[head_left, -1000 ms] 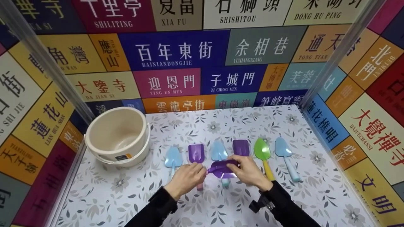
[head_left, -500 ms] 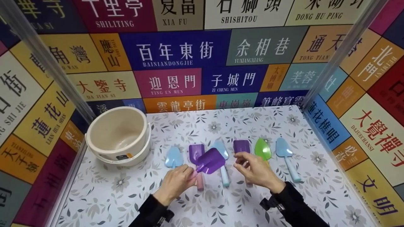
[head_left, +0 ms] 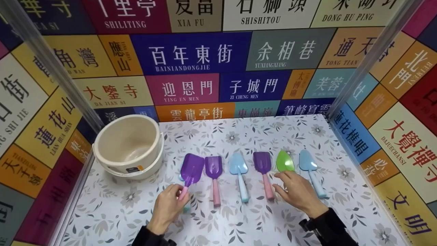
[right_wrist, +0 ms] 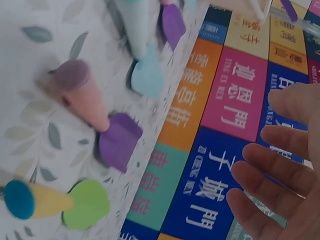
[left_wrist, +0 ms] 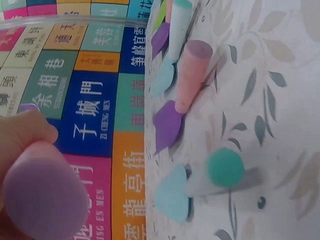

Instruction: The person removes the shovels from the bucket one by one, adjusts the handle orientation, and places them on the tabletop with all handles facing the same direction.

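Note:
My left hand (head_left: 169,205) grips the pink handle (left_wrist: 45,192) of a purple toy shovel (head_left: 192,168), its blade tilted up. In the head view that shovel overlaps a light blue shovel (left_wrist: 172,195) lying beneath it on the table. My right hand (head_left: 298,191) holds nothing; its fingers (right_wrist: 265,175) are spread and relaxed. It hovers over the yellow-handled green shovel (head_left: 285,161), hiding the handle in the head view. Just left of that hand lies a purple shovel with a pink handle (head_left: 263,163).
A cream bucket (head_left: 128,147) stands at the back left, its handle lowered. Between the hands lie another purple shovel (head_left: 213,167) and a light blue one (head_left: 239,165). One more light blue shovel (head_left: 308,160) is at the right. Sign-printed walls (head_left: 191,51) enclose the flower-patterned table (head_left: 273,222).
My left hand has carried the purple shovel leftward from mid-row, its blade turning from sideways to upright. My right hand has let go of that shovel's blade and drawn away to the right.

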The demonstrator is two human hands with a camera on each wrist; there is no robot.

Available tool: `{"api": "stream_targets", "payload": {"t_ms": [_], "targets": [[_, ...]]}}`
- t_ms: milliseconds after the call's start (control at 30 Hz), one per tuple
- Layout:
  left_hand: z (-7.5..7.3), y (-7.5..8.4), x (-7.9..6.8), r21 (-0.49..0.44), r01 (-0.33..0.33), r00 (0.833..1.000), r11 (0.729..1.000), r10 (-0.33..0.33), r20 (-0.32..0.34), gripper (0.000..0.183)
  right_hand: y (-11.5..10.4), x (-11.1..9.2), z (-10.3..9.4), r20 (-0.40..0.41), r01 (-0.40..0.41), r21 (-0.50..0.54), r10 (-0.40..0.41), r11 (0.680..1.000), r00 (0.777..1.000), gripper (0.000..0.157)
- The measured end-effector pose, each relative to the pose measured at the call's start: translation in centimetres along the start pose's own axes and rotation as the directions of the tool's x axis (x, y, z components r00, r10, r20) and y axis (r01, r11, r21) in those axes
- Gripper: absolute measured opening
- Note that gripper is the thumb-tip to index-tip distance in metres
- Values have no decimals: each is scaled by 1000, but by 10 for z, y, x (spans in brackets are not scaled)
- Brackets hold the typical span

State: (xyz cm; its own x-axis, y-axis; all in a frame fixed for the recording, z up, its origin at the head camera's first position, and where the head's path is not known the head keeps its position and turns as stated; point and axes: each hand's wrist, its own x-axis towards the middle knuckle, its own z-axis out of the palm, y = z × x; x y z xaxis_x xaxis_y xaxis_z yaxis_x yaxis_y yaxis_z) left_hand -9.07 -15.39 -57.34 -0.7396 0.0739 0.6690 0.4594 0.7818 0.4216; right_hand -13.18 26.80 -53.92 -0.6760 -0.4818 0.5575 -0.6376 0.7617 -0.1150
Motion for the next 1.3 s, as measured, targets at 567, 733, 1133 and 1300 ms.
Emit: {"api": "stream_targets", "payload": {"t_ms": [567,733,1133,1300], "targets": [[-14,-52,-33,128,573,761,810,-583,284,14,18,-31,1,39,-126,-41,127,991,991,27],[-11,-65,-35,180,619,690,764,-639,340,14,18,-36,-1,69,-156,-45,159,987,985,26],[-8,-79,-36,216,664,611,716,-686,395,18,18,-40,-3,108,-205,-53,209,977,972,24],[-5,-80,-36,220,686,583,694,-704,405,19,19,-40,-3,103,-191,-57,196,980,975,24]]}}
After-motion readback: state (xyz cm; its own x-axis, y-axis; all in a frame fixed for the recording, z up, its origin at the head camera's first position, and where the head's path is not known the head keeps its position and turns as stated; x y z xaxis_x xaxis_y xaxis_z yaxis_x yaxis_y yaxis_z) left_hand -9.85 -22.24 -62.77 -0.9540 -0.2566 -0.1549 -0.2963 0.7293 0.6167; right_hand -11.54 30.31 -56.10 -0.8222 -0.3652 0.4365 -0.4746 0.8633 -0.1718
